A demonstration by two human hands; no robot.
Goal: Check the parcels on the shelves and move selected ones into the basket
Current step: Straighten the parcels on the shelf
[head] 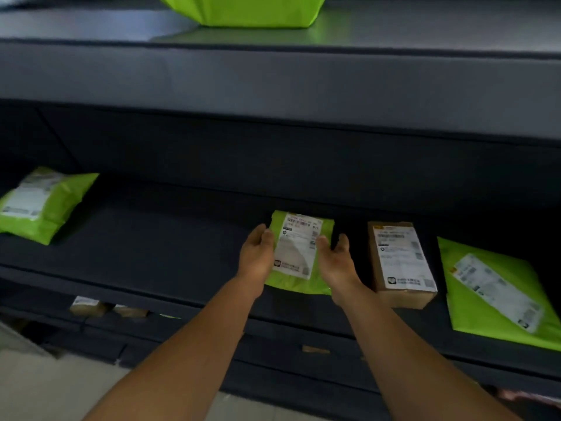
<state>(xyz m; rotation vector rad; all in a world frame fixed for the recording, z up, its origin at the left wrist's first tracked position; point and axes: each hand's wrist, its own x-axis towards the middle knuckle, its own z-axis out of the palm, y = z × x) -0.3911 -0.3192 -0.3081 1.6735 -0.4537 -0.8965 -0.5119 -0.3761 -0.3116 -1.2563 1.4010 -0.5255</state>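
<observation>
A small green mailer bag (299, 232) with a white label lies flat on the middle shelf (151, 238). My left hand (258, 256) touches its left edge, fingers relaxed. On the bag's right side my right hand (335, 262) lies with its thumb on the label edge and its fingers straight. Neither hand is curled round the bag. No basket is in view.
A brown cardboard box (400, 262) stands just right of my right hand, a large flat green mailer (491, 287) further right. Another green bag (42, 205) lies at the shelf's left, one more (243, 10) on the top shelf. Small boxes (88, 305) sit on the shelf below.
</observation>
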